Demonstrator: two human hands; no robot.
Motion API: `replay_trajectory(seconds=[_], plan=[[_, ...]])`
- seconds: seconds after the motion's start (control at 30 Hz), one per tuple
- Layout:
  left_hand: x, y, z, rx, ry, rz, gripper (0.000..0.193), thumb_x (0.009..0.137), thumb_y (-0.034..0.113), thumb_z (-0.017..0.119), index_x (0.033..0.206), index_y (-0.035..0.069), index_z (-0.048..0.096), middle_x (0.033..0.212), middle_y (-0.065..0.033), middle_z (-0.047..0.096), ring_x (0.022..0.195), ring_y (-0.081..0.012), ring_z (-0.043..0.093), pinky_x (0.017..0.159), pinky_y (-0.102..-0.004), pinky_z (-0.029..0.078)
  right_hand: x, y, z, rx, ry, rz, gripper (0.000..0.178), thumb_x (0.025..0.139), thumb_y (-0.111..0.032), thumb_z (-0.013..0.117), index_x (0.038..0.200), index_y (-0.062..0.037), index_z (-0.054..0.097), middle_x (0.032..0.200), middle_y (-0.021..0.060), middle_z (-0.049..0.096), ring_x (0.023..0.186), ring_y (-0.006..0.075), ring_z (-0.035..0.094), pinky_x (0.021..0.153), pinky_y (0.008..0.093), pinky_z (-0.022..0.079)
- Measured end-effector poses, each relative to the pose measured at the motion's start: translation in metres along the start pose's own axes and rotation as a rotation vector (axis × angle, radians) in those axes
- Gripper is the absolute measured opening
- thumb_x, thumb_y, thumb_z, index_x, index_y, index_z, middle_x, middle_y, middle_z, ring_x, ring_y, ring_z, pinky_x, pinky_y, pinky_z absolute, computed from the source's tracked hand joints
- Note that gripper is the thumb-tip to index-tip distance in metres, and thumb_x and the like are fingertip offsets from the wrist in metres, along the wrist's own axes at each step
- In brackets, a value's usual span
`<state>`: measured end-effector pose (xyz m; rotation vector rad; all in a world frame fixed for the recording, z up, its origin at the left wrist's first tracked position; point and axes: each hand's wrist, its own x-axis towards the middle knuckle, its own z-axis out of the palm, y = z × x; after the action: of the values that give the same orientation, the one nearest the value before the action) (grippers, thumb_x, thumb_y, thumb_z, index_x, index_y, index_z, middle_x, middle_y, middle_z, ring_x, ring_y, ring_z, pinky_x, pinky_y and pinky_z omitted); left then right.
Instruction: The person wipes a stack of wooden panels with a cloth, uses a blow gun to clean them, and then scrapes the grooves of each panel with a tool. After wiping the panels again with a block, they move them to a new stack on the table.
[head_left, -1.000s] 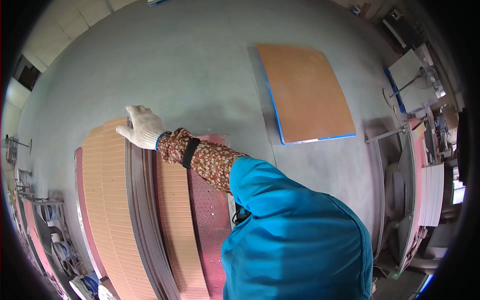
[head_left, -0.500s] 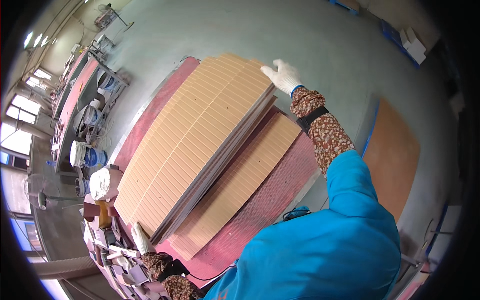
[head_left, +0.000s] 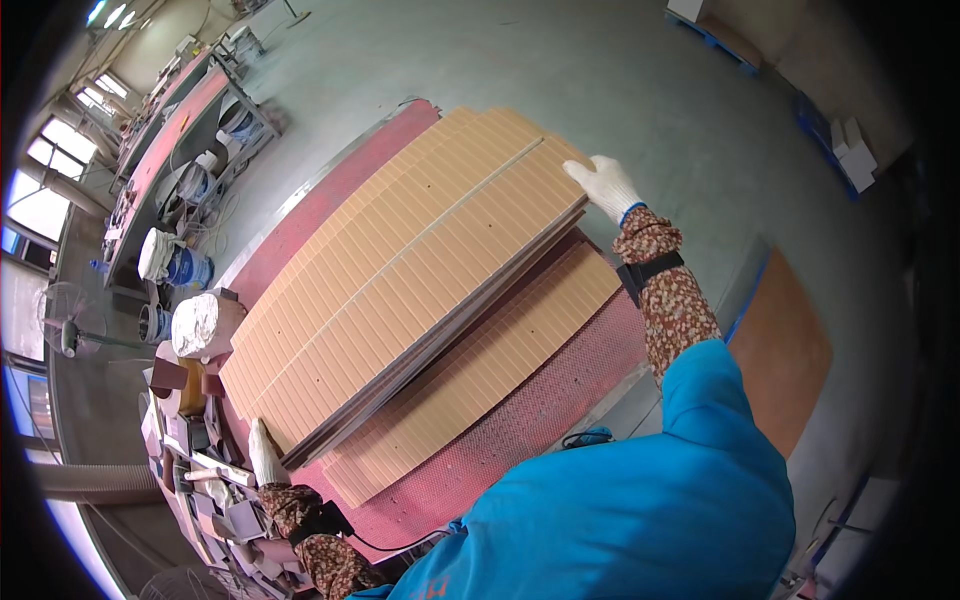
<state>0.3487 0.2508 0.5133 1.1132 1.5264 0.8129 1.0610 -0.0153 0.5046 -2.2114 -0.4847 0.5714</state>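
Observation:
Tan boards (head_left: 400, 270) with close parallel grooves and curved outer edges lie stacked on a red, dimpled worktable (head_left: 590, 350). My right hand (head_left: 608, 186), in a white knit glove, grips the far right end of the near top board, thumb above and the other fingers partly hidden. At the opposite end, my gloved left hand (head_left: 265, 455) presses against the board's near left corner, its fingertips partly out of sight. Between the two top boards runs a long seam, showing a pale edge toward the far end. Another grooved board (head_left: 480, 370) lies lower on my side.
Offcuts (head_left: 215, 500) are heaped left of the table, beside a white wrapped bundle (head_left: 207, 325). Buckets (head_left: 187, 265) stand by a long bench (head_left: 170, 140). A standing fan (head_left: 68, 325) is at far left. A brown sheet (head_left: 785, 350) lies to the right.
The view has shifted. The near top board has slid slightly toward me with both hands on its ends, and the seam beside it now looks wider at the far end.

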Motion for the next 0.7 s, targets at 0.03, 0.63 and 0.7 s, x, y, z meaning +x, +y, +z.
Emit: replay_trajectory(seconds=[0.03, 0.63, 0.7], plan=[[-0.001, -0.002, -0.006, -0.013, -0.012, 0.001, 0.053, 0.1, 0.049, 0.062, 0.133, 0.006, 0.059, 0.114, -0.0088, 0.069, 0.099, -0.0231, 0.069, 0.084, -0.0381, 0.057, -0.004, -0.004, 0.004, 0.024, 0.018, 0.013, 0.09, 0.09, -0.052, 0.068, 0.147, 0.0142, 0.044, 0.148, 0.0326, 0.051, 0.139, 0.0389, 0.052, 0.115, 0.0435, 0.042], [-0.043, -0.015, -0.031, -0.044, -0.097, 0.002, 0.06, 0.102, 0.051, 0.06, 0.138, 0.003, 0.056, 0.124, -0.0111, 0.068, 0.107, -0.0223, 0.069, 0.091, -0.0359, 0.056, -0.056, 0.007, -0.014, 0.147, -0.063, 0.009, 0.072, 0.089, -0.052, 0.072, 0.116, 0.0145, 0.068, 0.105, 0.022, 0.074, 0.097, 0.0266, 0.071, 0.085, 0.0373, 0.054], [-0.06, -0.031, -0.046, 0.014, -0.02, 0.002, 0.058, 0.103, 0.05, 0.059, 0.138, 0.004, 0.056, 0.123, -0.0096, 0.066, 0.107, -0.0209, 0.066, 0.091, -0.0353, 0.054, -0.08, 0.01, -0.019, 0.13, -0.055, 0.036, 0.068, 0.09, -0.05, 0.071, 0.116, 0.0127, 0.069, 0.103, 0.0201, 0.075, 0.094, 0.0254, 0.071, 0.083, 0.0368, 0.054]])
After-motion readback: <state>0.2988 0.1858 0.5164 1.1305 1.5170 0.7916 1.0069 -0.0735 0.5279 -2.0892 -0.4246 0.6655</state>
